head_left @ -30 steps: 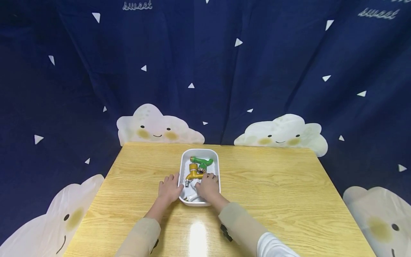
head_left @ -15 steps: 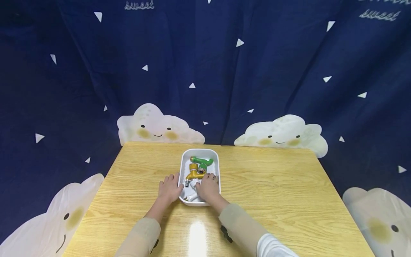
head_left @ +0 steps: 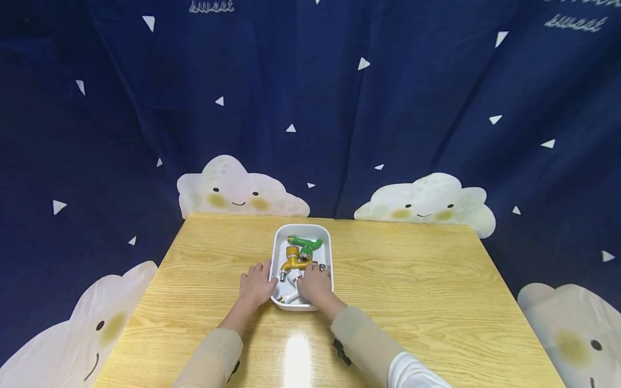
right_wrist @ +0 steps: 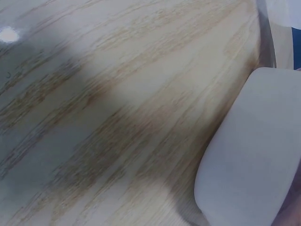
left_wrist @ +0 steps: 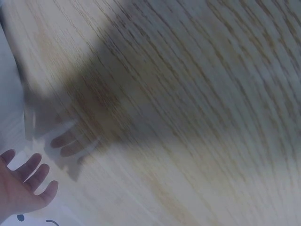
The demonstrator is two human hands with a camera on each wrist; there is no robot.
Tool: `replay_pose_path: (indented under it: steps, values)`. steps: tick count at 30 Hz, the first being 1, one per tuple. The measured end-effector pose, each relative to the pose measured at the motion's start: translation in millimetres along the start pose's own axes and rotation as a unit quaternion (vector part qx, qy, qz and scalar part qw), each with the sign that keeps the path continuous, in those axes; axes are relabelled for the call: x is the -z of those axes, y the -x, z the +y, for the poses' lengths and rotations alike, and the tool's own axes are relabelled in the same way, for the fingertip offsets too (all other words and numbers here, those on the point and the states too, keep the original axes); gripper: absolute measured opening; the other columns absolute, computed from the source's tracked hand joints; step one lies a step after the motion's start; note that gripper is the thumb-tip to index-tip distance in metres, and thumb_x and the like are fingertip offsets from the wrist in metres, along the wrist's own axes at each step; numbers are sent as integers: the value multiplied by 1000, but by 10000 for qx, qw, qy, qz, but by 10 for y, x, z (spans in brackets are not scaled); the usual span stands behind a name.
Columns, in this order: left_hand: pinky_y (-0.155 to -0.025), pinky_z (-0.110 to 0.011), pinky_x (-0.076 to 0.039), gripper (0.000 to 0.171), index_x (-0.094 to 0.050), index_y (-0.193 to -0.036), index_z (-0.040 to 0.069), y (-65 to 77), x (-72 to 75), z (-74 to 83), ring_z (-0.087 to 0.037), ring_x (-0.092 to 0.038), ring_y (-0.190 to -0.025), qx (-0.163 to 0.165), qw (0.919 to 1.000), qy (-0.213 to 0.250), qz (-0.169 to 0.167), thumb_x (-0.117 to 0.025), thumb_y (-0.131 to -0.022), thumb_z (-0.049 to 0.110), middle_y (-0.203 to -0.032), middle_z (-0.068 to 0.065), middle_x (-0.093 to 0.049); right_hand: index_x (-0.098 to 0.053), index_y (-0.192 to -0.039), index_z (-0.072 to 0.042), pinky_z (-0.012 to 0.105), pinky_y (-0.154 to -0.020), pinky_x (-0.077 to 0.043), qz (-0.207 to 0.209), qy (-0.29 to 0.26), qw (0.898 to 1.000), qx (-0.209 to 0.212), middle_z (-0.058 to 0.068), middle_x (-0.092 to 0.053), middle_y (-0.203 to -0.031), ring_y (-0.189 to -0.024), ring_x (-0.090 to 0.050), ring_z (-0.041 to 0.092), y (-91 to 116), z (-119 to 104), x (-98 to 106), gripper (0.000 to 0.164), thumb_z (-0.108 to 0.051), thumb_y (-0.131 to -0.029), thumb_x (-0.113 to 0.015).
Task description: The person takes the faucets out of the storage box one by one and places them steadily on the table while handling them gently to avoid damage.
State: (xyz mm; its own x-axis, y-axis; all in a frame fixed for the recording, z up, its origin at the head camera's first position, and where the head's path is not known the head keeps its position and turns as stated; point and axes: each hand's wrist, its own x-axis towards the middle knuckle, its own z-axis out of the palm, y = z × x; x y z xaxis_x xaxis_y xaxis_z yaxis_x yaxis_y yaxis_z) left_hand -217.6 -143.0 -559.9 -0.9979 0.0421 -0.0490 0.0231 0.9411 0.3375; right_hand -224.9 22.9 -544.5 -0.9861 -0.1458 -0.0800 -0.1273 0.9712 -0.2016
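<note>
A white rectangular tray on the wooden table holds several faucets. A green faucet lies at its far end, with a yellow faucet nearer the middle. My left hand rests at the tray's left side, thumb on the rim. In the left wrist view the fingers of that hand are spread and loosely bent. Reaching inside the tray, my right hand curls its fingers around a white faucet and covers part of it. The right wrist view shows mostly the tray's white outer wall.
The wooden table extends on both sides of the tray. Behind it hangs a dark blue curtain with white triangles and smiling clouds. A bright light reflection shows on the table's near part.
The right fingers have drawn in slightly toward the palm, and more of the yellow faucet's metal end shows. The tray and the left hand stay in place.
</note>
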Motion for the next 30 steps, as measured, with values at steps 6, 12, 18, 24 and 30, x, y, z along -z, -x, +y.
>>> replay_pose_path:
  steps: [6, 12, 18, 24, 30]
  values:
    - [-86, -52, -36, 55, -39, -135, 9, 0, -10, 5, -34, -44, -110, 18, 10000, 16, -45, -45, -87, 36, -120, -17, -49, -47, -124, 5, 49, -89, -40, -192, -138, 9997, -95, 23, -53, -117, -102, -51, 44, -4, 7, 13, 54, -32, -85, -53]
    - [-85, -53, -37, 56, -39, -135, 8, 18, -1, 11, -35, -44, -110, -37, 10000, 15, 38, -48, -87, 35, -119, -18, -50, -41, -131, 4, 51, -93, -39, -413, -404, 9982, -140, 24, -49, -124, -111, -44, 49, -12, 16, 31, 58, -29, -85, -51]
    - [-88, -55, -35, 57, -38, -137, 8, 14, -1, -4, -37, -43, -114, -44, 10000, 18, 15, -47, -87, 35, -122, -19, -49, -41, -128, 7, 55, -96, -34, -312, -795, 9963, -26, 27, -48, -122, -114, -39, 53, -14, 42, 34, 60, -26, -81, -56]
    - [-90, -56, -34, 58, -36, -138, 9, 8, -5, -12, -37, -41, -116, 4, 10000, 68, -58, -46, -88, 37, -125, -19, -47, -44, -126, 7, 55, -92, -38, -177, -951, 9953, -13, 27, -49, -120, -112, -40, 54, -11, 59, 13, 62, -26, -77, -61]
    - [-91, -56, -33, 58, -35, -139, 9, 7, -6, -10, -37, -40, -117, 42, 9999, 130, -74, -45, -88, 36, -126, -19, -47, -43, -126, 8, 54, -92, -37, -30, -1021, 9946, 200, 27, -52, -116, -107, -46, 49, -3, 78, 18, 64, -25, -75, -63]
